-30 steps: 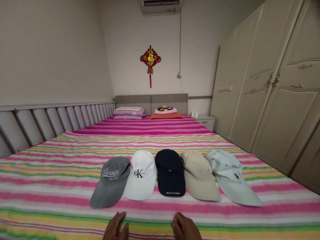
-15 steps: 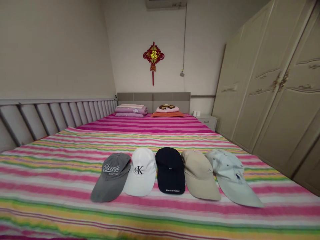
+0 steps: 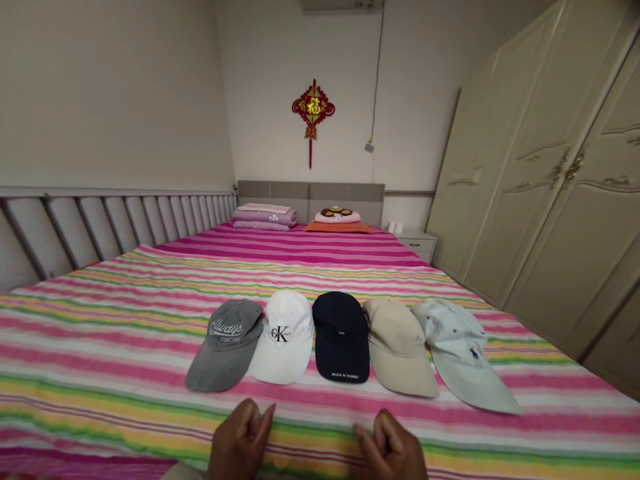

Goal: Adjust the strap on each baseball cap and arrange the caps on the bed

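Note:
Several caps lie side by side on a striped bed sheet (image 3: 125,333): a grey cap (image 3: 227,343), a white cap (image 3: 285,337), a navy cap (image 3: 341,335), a beige cap (image 3: 400,347) and a pale blue cap (image 3: 463,353). My left hand (image 3: 243,440) hovers low at the sheet's near edge, just in front of the white cap, fingers loosely curled with nothing seen in them. My right hand (image 3: 393,450) sits in front of the navy and beige caps, fingers also curled in. Neither hand touches a cap.
Folded purple bedding (image 3: 263,217) and an orange pillow with a pink item (image 3: 337,223) lie at the headboard. A padded rail (image 3: 100,230) runs along the left. A wardrobe (image 3: 550,180) lines the right wall beside a small nightstand (image 3: 417,243).
My hands were out of view half a second ago and have come back up at the bottom edge, more curled than a second ago. The view has tilted slightly.

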A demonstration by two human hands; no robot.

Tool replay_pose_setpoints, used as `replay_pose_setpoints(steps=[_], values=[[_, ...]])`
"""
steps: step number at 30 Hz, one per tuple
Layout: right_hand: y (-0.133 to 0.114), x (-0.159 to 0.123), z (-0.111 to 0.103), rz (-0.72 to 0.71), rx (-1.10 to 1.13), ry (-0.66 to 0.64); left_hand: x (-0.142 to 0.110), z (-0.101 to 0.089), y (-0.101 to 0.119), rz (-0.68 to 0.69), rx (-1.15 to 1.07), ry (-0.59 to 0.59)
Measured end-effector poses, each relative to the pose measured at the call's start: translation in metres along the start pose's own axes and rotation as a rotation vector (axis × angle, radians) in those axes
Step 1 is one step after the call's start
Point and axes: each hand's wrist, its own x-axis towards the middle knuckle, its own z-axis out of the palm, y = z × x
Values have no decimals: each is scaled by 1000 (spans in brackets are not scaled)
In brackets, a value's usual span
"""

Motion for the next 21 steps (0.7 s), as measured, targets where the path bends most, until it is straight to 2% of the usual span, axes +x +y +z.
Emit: replay_pose_setpoints(steps=[3,7,10,14,17,21], values=[[-20,18,-31,-153,-25,253,31,-19,9,96,110,102],[-46,34,-62,-255,-113,476,53,-35,18,127,172,188],[-60,41,-75,-380,-244,532,61,-42,22,136,274,223],[-72,46,-84,-415,-325,550,70,-45,27,249,338,208],[-73,46,-85,-433,-328,565,73,-44,31,335,372,198],[-67,46,-83,-497,-338,599,72,-40,35,343,354,217]])
